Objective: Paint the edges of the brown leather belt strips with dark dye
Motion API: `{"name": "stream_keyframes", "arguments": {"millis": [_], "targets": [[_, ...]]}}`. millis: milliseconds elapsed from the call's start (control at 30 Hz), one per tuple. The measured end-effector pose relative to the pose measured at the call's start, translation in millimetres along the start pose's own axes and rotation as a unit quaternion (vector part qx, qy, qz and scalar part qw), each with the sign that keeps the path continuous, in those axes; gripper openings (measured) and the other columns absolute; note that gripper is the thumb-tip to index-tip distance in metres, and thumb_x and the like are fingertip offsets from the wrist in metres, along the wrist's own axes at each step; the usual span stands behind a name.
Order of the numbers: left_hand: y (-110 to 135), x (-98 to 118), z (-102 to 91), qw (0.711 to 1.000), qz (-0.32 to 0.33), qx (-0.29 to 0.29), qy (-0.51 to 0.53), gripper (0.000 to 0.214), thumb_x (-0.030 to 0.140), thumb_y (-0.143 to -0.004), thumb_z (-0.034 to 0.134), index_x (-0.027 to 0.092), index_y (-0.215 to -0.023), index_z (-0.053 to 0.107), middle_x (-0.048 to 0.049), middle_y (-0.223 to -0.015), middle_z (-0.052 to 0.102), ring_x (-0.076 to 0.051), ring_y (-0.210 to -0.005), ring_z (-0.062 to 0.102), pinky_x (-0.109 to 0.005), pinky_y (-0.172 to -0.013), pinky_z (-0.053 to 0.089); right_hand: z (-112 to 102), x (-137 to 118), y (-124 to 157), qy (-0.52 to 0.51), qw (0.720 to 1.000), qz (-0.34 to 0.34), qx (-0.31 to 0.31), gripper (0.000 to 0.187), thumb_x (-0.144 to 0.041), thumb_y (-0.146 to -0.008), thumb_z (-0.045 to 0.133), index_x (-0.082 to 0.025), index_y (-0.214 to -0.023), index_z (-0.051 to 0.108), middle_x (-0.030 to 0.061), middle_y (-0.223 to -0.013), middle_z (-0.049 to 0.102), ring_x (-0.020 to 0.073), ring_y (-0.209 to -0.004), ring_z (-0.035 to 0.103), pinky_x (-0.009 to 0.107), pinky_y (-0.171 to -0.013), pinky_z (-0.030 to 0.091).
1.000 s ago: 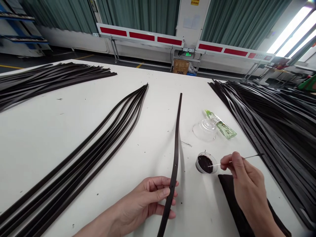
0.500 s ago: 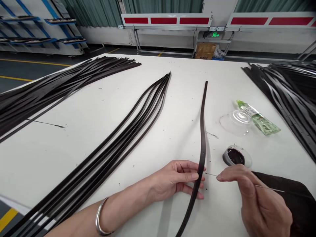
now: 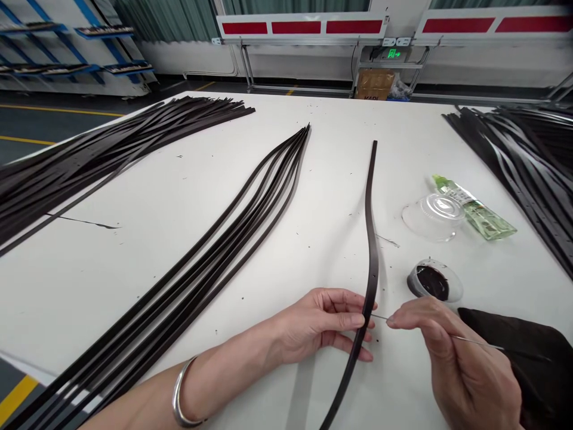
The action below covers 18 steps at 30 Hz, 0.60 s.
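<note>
My left hand (image 3: 320, 325) holds a long, dark leather belt strap (image 3: 370, 239) upright on the white table, pinching it between thumb and fingers. The strap has small punched holes and curves away from me. My right hand (image 3: 465, 358) pinches a thin metal needle (image 3: 474, 342), and its tip reaches the strap's edge just above my left thumb. To the right of the strap sits a small cup of dark brown paste (image 3: 432, 282). An upturned clear plastic cup (image 3: 433, 216) lies beyond it.
A green-labelled bottle (image 3: 474, 209) lies behind the clear cup, and a dark cloth (image 3: 523, 352) lies at right. Bundles of dark straps (image 3: 179, 263) fan across the white table (image 3: 215, 179) at left and far right. Shelving and red-and-white barriers stand behind.
My right hand has moved left from the paste cup, bringing the needle tip to the strap's edge. The strap stays in my left hand, and the view has turned right.
</note>
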<state>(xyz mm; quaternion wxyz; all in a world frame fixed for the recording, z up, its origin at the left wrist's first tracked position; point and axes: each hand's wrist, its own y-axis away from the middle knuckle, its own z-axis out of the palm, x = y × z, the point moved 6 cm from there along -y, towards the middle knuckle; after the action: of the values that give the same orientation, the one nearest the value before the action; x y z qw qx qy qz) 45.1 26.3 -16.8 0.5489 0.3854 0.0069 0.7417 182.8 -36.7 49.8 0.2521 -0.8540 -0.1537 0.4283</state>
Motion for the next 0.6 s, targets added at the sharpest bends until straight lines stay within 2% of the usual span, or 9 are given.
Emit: {"name": "stream_keyframes", "arguments": {"millis": [267, 600], "targets": [[-0.4, 0.0, 0.5, 1.0, 0.0, -0.01, -0.005, 0.032, 0.026, -0.073, 0.081, 0.014, -0.1, 0.071, -0.0073, -0.086, 0.066, -0.018, -0.08, 0.063, -0.04, -0.077, 0.057, 1.6, -3.5, -5.4, 0.023, 1.0, -0.003, -0.01, 0.026, 0.0, -0.09, 0.041, -0.019, -0.1, 0.056, 0.0041, -0.085, 0.065, 0.0147, -0.085, 0.062, 0.03, -0.074, 0.051], [-1.2, -1.1, -0.3, 1.0, 0.002, -0.014, -0.009, 0.027, 0.025, -0.075, 0.079, 0.014, -0.098, 0.07, -0.0073, -0.086, 0.066, -0.018, -0.08, 0.063, -0.04, -0.076, 0.058, 3.9, -11.7, -9.1, 0.05, 0.998, -0.04, -0.019, 0.026, 0.001, -0.089, 0.041, -0.017, -0.101, 0.056, 0.0036, -0.08, 0.066, 0.0143, -0.082, 0.063, 0.028, -0.074, 0.052]]}}
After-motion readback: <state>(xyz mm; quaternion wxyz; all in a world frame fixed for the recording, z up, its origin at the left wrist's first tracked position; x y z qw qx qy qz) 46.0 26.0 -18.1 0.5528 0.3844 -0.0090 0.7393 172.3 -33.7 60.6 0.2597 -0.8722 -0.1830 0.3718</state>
